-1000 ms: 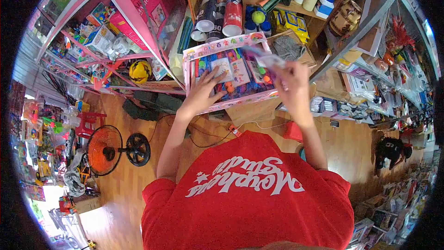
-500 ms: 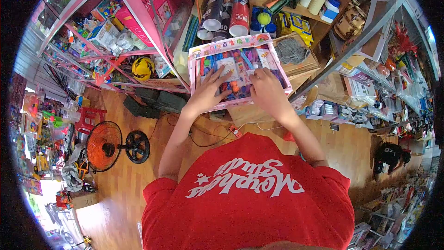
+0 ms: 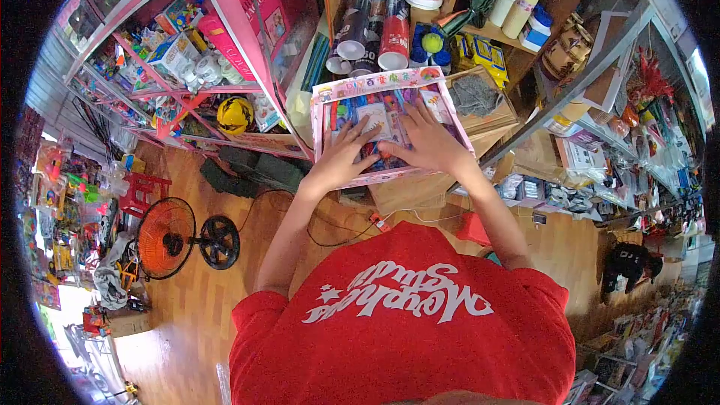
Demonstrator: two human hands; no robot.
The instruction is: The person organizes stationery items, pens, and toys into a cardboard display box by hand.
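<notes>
A shallow pink-and-white printed craft-kit box (image 3: 352,90) rests at the front of the shelf, packed with colourful small pieces. My left hand (image 3: 343,157) lies spread over the left part of its contents, fingertips by a pale printed card (image 3: 373,117). On the right half, my right hand (image 3: 431,144) is flat with its fingers apart and the thumb reaching toward the box's middle. Neither hand grips anything. Much of what lies under the palms is hidden, and a second card (image 3: 435,103) shows beyond my right fingers.
Behind the box stand dark and red tubes (image 3: 394,45), a white tub (image 3: 423,0) and a yellow-green ball (image 3: 432,43). A cardboard box (image 3: 491,116) sits to the right. Pink-framed glass shelving (image 3: 240,45) rises on the left. An orange fan (image 3: 166,238) stands on the wooden floor.
My right hand has flattened and spread, its fingers reaching farther up the box and its thumb inward. My left hand stays on the left side. The whole view has shifted slightly.
</notes>
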